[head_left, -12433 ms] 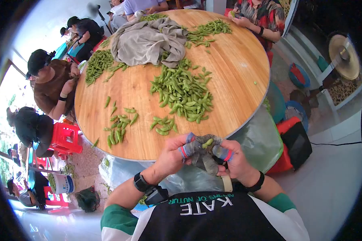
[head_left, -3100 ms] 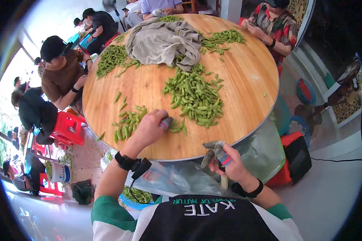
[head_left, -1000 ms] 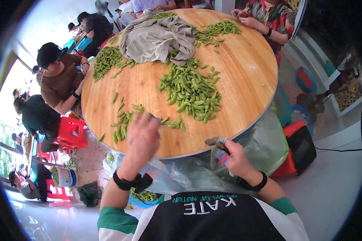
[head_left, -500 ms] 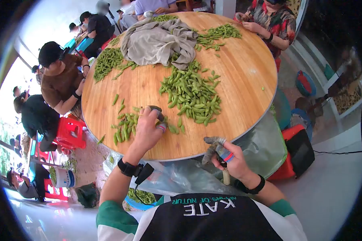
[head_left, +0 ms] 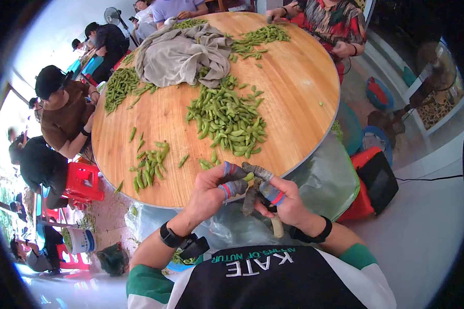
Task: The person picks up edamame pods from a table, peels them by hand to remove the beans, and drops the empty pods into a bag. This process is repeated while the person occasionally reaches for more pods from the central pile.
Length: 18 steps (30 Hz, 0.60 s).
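At six o'clock, our left hand (head_left: 207,194) and right hand (head_left: 286,202) curl nearly closed, covered fingertips pinching one green pod (head_left: 249,176) between them; the fingers overlap, hiding part of it. Under the near rim of the round table (head_left: 304,123), a blue basin (head_left: 178,267) of green stuff is mostly cut off by our sleeve; clear plastic sheeting (head_left: 322,188) hangs toward five o'clock. Toward eight o'clock on the floor, a white bucket (head_left: 81,240) holds something green; beside it slumps a dark green bag (head_left: 113,259), contents unseen. On the table, a small pod group (head_left: 149,167) lies toward eight o'clock; a larger heap (head_left: 229,121) lies near the middle. Off toward three o'clock, one blue tub (head_left: 377,144) has contents too unclear to name; a farther blue basin (head_left: 379,93) holds something red. Toward eleven o'clock, a crumpled grey cloth (head_left: 183,54) hides what lies beneath; people beyond are cut off.
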Tool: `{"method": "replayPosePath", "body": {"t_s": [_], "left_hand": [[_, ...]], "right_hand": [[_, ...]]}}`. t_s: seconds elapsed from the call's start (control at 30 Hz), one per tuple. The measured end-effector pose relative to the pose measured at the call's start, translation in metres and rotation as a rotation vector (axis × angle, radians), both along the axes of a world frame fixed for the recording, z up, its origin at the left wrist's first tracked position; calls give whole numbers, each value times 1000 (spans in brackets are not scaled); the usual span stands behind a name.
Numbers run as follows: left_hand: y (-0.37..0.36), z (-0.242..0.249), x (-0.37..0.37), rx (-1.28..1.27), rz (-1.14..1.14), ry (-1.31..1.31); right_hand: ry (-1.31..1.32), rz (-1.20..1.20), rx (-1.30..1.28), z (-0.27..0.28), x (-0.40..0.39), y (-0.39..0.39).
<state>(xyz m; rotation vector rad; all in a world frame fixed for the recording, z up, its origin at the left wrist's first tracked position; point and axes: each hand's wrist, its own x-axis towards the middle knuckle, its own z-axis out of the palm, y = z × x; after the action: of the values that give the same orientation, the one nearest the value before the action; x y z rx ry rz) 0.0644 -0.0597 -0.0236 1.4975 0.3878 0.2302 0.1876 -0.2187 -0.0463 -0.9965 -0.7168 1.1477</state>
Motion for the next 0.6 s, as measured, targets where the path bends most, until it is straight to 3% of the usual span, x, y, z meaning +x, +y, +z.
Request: {"method": "replayPosePath", "body": {"t_s": [0.27, 0.33, 0.43, 0.5, 0.6], "left_hand": [[-4, -2, -1, -6, 31, -23], [-3, -6, -1, -14, 38, -29], [2, -17, 0, -220, 34, -73], [10, -20, -1, -587, -152, -100], [6, -21, 2, -744, -141, -99]], "right_hand": [[-83, -36, 50, 0, 0, -1], [-242, -93, 54, -3, 1, -1], [-179, -65, 28, -5, 3, 1], [-122, -38, 51, -4, 2, 2], [-20, -7, 11, -1, 3, 1]]}}
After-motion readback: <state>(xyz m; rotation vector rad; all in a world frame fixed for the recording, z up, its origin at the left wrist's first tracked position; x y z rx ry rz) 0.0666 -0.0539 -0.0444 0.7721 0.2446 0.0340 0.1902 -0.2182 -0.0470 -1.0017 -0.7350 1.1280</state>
